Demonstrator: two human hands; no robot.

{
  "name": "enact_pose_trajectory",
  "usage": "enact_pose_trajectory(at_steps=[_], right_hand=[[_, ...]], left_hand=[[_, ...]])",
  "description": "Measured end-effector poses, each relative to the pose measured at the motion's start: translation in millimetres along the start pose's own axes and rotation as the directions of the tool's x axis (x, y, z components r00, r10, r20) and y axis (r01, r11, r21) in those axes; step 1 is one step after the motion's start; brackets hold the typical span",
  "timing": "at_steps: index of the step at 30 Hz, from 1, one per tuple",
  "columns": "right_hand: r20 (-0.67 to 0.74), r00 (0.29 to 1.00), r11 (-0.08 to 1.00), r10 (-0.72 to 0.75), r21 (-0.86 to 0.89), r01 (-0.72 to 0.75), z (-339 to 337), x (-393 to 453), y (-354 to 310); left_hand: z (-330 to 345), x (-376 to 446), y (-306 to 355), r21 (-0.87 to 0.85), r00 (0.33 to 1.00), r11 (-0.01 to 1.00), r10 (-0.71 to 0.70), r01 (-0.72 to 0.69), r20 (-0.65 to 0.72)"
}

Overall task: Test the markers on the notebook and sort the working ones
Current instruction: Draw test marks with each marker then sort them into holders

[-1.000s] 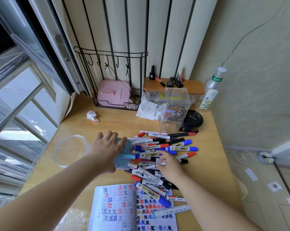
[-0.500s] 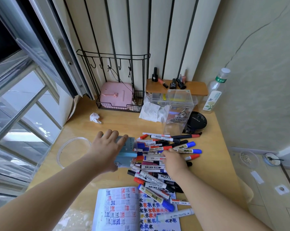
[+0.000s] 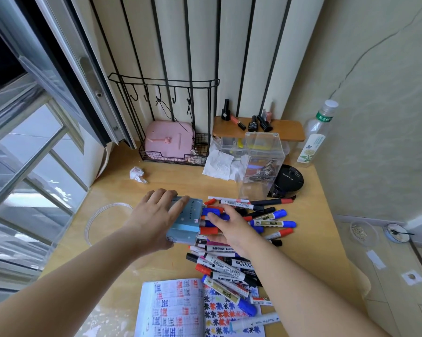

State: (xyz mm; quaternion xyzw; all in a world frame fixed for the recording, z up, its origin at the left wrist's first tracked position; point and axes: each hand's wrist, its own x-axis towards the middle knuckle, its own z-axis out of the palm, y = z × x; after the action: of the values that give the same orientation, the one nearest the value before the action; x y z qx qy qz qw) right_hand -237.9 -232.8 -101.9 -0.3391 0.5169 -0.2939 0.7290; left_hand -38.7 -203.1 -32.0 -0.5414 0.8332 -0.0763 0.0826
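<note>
A light blue box (image 3: 189, 221) lies on its side on the wooden desk, its mouth facing right, with red and blue markers sticking out. My left hand (image 3: 154, 215) grips the box from above. My right hand (image 3: 234, 229) is at the box's mouth, fingers over and thumb under a bunch of markers (image 3: 211, 231). More red, blue and black markers (image 3: 229, 266) lie piled to the right and in front. Some of them overlap the open notebook (image 3: 176, 310), whose pages are covered in test marks.
Behind the pile stand a clear acrylic box (image 3: 261, 166), a black round case (image 3: 290, 178) and a plastic bottle (image 3: 316, 137). A wire rack holds a pink case (image 3: 168, 139). A crumpled tissue (image 3: 137, 173) and a clear tube coil (image 3: 98, 217) lie at the left.
My right hand has moved from the marker pile up to the box's mouth and closed round markers there. My left hand has stayed on the box.
</note>
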Motion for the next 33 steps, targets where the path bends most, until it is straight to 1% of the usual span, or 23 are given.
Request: enact_pose_trajectory(at_steps=[3,5,8,10,14,17,23,25,26,28,29,33], right_hand=[[0.023,1.0,0.998,-0.014,0.065,0.013,-6,1,2],[0.01,1.0,0.995,-0.013,0.094,0.012,-12,3,5],[-0.032,0.999,0.998,-0.027,0.05,0.028,-20,6,8],[-0.069,0.997,0.999,-0.036,0.026,0.037,-21,7,9],[-0.172,0.985,0.998,-0.033,0.049,0.042,-31,8,10],[-0.256,0.966,1.0,-0.022,-0.002,0.022,-45,8,12],[-0.314,0.948,0.995,-0.046,-0.098,0.016,-47,6,14],[-0.34,0.937,0.981,-0.085,-0.193,0.019,-48,5,11],[-0.347,0.93,0.957,-0.118,-0.29,0.014,-49,4,9],[-0.325,0.929,0.854,-0.174,-0.52,-0.022,-52,0,4],[-0.306,0.933,0.8,-0.187,-0.599,-0.036,-53,-1,2],[-0.233,0.954,0.651,-0.187,-0.757,-0.058,-48,-4,0]], left_hand=[[1,0,-2,-0.047,0.999,0.999,-0.017,0.019,0.031],[0,2,0,-0.083,0.999,0.996,-0.026,0.03,0.043],[-2,7,7,-0.122,0.991,0.992,-0.004,0.021,0.134],[0,11,10,-0.139,0.989,0.99,-0.01,0.031,0.149],[2,18,7,-0.118,0.986,0.991,-0.049,0.068,0.157],[2,17,-2,-0.08,0.985,0.993,-0.074,0.087,0.153],[3,17,-7,0.006,0.985,0.998,-0.064,0.064,0.161],[2,16,-8,0.025,0.983,0.998,-0.069,0.065,0.173],[2,16,-8,0.024,0.981,0.997,-0.076,0.073,0.178],[1,15,-8,0.01,0.98,0.996,-0.09,0.09,0.179],[0,16,-7,0.003,0.98,0.996,-0.091,0.092,0.178],[0,17,-2,-0.033,0.981,0.996,-0.08,0.087,0.179]])
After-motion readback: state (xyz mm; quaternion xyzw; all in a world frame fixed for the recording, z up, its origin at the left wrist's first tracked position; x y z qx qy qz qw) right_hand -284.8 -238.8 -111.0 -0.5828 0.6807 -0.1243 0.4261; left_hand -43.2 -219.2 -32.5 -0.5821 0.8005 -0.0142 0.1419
